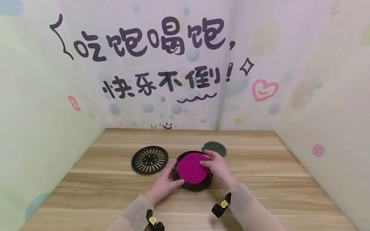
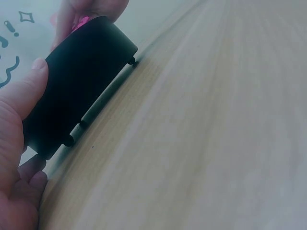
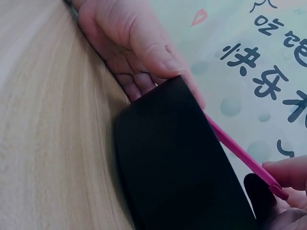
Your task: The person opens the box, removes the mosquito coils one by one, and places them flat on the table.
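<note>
A magenta mosquito coil (image 1: 192,171) lies tilted over the mouth of a round black coil holder (image 1: 195,186) in the head view. My right hand (image 1: 218,166) pinches the coil's right edge between thumb and fingers; in the right wrist view the coil (image 3: 240,151) slants up from the holder's rim. With my left hand (image 1: 164,185) I hold the holder's left side, thumb at the near rim. Small feet show beneath the holder (image 2: 86,72) in the left wrist view. The coil covers most of the holder's inside.
Left of the holder, a black slotted lid (image 1: 143,161) with a central knob lies on the wooden table (image 1: 260,179). Behind my right hand is a dark green mosquito coil (image 1: 215,148). Printed cloth walls (image 1: 185,115) border the table at the back and sides.
</note>
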### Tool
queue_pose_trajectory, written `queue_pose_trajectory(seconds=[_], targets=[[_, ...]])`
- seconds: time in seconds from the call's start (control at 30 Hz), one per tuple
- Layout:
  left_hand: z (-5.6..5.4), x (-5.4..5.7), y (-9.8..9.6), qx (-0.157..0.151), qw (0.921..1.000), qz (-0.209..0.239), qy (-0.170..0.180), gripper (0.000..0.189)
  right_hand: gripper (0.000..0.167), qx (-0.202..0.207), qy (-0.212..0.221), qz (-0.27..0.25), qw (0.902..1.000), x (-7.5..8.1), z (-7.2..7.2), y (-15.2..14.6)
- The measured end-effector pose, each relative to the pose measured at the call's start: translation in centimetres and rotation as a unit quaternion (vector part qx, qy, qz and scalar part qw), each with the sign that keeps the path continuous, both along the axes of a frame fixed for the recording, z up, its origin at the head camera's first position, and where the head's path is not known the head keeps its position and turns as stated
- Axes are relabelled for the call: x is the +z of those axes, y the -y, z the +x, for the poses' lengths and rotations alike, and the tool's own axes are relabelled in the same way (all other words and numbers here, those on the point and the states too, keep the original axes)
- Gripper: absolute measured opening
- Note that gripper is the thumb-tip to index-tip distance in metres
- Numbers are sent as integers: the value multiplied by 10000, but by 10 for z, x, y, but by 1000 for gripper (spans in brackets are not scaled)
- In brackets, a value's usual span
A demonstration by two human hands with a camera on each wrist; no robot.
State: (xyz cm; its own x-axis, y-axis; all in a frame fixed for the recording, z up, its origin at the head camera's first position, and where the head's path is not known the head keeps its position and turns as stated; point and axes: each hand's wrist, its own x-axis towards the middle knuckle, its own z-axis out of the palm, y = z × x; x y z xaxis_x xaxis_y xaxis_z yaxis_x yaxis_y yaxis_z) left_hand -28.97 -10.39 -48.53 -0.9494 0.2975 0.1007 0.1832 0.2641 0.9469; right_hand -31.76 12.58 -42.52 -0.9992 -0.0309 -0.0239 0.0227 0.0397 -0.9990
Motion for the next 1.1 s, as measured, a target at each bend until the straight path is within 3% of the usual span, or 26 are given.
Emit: queue_pose_trajectory(seconds=[0.37, 1.1], targets=[[1, 3, -1, 3, 9999, 111, -39, 89, 47, 271, 219, 11, 9994, 3, -3, -2], [-1, -2, -1, 24, 10000, 65, -49, 92, 55, 625, 388, -358, 9966, 4, -5, -5]])
